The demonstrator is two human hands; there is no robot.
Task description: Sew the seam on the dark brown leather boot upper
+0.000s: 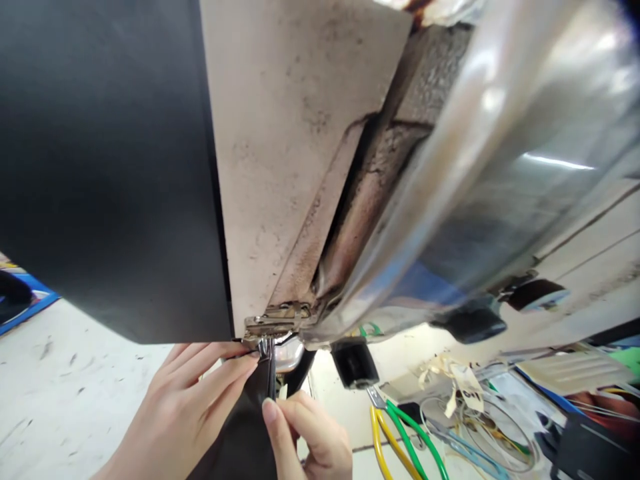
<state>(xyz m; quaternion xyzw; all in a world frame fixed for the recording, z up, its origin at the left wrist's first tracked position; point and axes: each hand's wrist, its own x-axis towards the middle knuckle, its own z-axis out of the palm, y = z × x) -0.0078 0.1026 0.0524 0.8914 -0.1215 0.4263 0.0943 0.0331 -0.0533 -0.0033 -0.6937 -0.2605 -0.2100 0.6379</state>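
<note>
Well, left hand point(183, 397) on black material point(245, 427)

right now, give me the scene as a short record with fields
left hand: fingertips on black material beside the machine's metal foot
right hand: thumb at the material's edge, nearer the wearer; grip unclear
machine: pale, stained body over the hands
right side: yellow handles and green handles

The one camera sits on the person's head and looks forward and down, with a big machine point(300, 153) very close and both hands low, near the bottom edge.
</note>
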